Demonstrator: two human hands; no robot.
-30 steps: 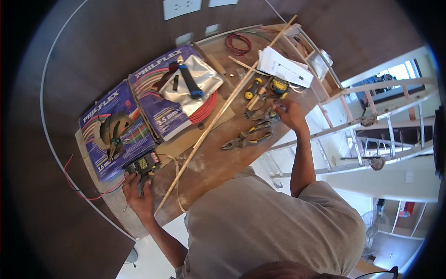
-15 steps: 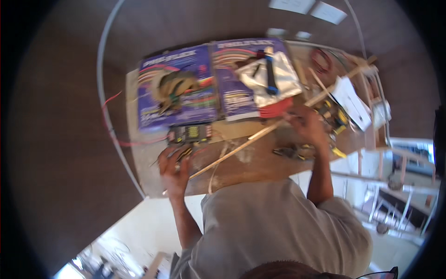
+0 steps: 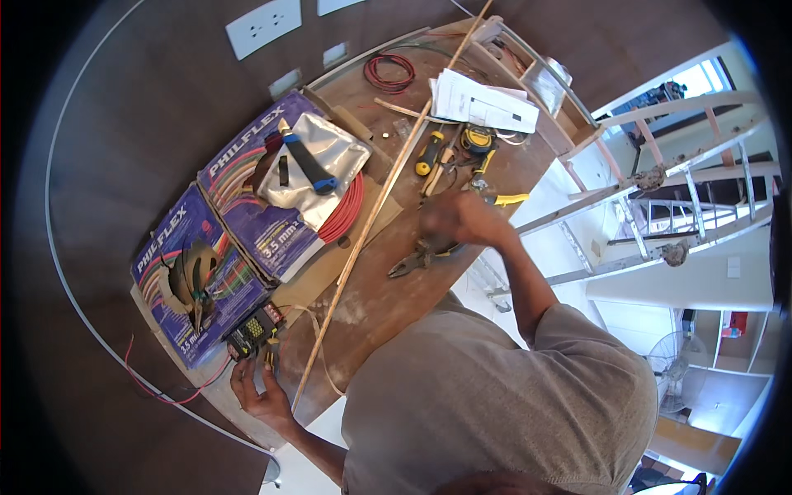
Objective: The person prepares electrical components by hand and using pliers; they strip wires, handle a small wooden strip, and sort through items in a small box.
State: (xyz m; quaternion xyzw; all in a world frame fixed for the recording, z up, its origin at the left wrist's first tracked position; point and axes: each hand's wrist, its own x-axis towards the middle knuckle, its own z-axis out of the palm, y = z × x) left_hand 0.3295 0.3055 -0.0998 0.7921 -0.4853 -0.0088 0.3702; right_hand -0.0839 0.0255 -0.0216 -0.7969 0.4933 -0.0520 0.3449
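Observation:
My left hand [image 3: 262, 402] is at the near left end of the table with fingers and thumb apart. Its fingertips are beside a small black electrical box [image 3: 254, 332] with a yellow label and trailing wires. A short yellow-and-black tool [image 3: 271, 355] is close to the thumb; I see no grip on it. My right hand [image 3: 469, 219] is blurred over the tools on the right, its fingers smeared. Just below it are pliers [image 3: 410, 261], jaws pointing left. A yellow-and-black screwdriver [image 3: 430, 153] and a tape measure [image 3: 477, 139] sit beyond that hand.
A long thin wooden strip [image 3: 360, 241] crosses the table. Purple wire boxes [image 3: 239, 186] stand on the left, with a silver pouch [image 3: 342, 148], a blue-handled knife [image 3: 307, 163] and red wire [image 3: 342, 210]. White papers [image 3: 483, 103] and coiled wire [image 3: 388, 74] are farther back; a ladder [image 3: 635, 186] is at right.
The view has turned, so the table now slants up to the right. My right hand has shifted away from the wooden strip, nearer the pliers. My left hand remains by the black box.

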